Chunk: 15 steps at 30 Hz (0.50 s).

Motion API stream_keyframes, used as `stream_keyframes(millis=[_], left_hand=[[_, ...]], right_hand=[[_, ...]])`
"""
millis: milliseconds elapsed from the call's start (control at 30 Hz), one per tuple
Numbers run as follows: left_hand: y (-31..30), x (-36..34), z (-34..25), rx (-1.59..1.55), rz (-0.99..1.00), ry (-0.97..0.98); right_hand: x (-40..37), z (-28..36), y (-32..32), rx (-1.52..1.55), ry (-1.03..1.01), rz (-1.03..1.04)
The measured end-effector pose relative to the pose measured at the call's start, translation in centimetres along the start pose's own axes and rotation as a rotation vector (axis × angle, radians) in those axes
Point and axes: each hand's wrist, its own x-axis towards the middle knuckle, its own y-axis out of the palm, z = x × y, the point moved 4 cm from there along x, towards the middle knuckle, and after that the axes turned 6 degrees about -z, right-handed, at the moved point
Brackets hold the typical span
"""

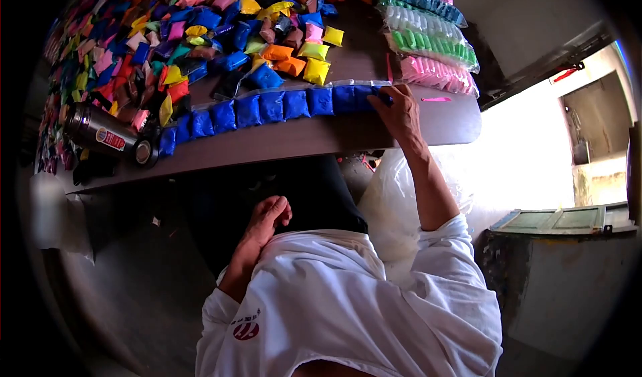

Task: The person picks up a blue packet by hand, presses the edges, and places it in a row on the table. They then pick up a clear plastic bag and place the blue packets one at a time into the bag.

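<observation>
A long strip of blue filled packets (272, 107) with a clear upper edge lies in a row along the near edge of the table. At the strip's right end is my right hand (401, 114), its thumb and fingers pinched on the last packet. My left hand (269, 218) rests over my lap below the table edge, fingers loosely curled, with nothing visible in them. It touches no packet. Just above the strip lie loose small packets, among them a yellow packet (316, 71), an orange packet (290, 66) and a blue packet (265, 76).
Many loose coloured packets (177, 30) cover the left of the table (428, 131). A steel flask (107, 135) lies on its side at the strip's left end. Stacked packet strips (438, 72) sit at the right, a pink piece (436, 99) below them. A plastic bag (394, 203) hangs nearby.
</observation>
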Motion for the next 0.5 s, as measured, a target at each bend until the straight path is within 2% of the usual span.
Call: stream_keyframes(millis=[333, 433, 500], left_hand=[[-0.3, -0.1, 0.1, -0.025, 0.0, 0.013], [-0.4, -0.2, 0.2, -0.105, -0.032, -0.013], [-0.3, -0.4, -0.2, -0.051, -0.056, -0.008]], right_hand=[[-0.3, 0.5, 0.2, -0.085, 0.003, -0.032], [-0.1, 2.3, 0.2, -0.079, 0.002, -0.03], [0.0, 3.6, 1.0, -0.039, -0.02, -0.011]])
